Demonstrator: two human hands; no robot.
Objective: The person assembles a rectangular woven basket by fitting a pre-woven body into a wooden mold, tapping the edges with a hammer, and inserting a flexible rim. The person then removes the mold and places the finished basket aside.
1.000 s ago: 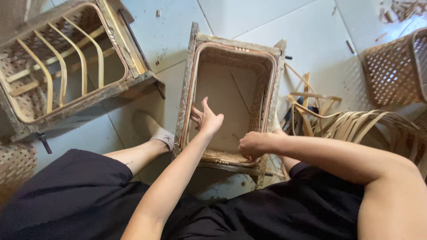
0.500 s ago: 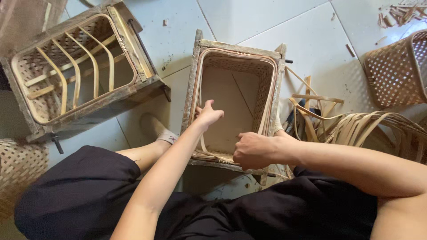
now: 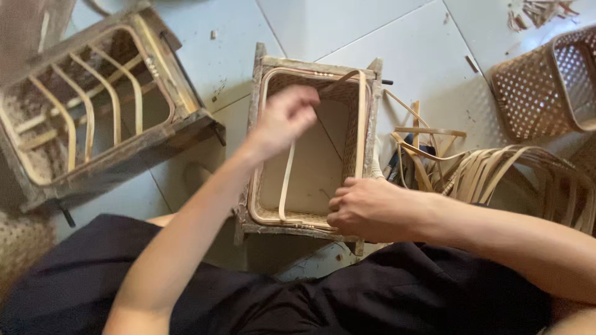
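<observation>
Left hand (image 3: pixel 287 118) pinches bent cane strip (image 3: pixel 287 180) inside wooden box frame (image 3: pixel 256 124). Right hand (image 3: pixel 366 208) curled, gripping frame's near rim.

The pale tiled floor (image 3: pixel 347 31) carries everything. On it stand a square wooden mould (image 3: pixel 310 149) in the middle, a second frame (image 3: pixel 93 118) at the left, a woven basket (image 3: pixel 546 87) at the far right, and loose bent strips (image 3: pixel 496 170) near the right.

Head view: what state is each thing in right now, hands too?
Square wooden mould frame: upright on the tiles, basket inside.
Pale woven basket: open, unfinished.
Thin bamboo strip: bent, spanning the basket.
Left hand: raised, blurred, pinching the strip.
Right hand: pressing the near rim.
Second wooden frame: tilted, ribs inside.
</observation>
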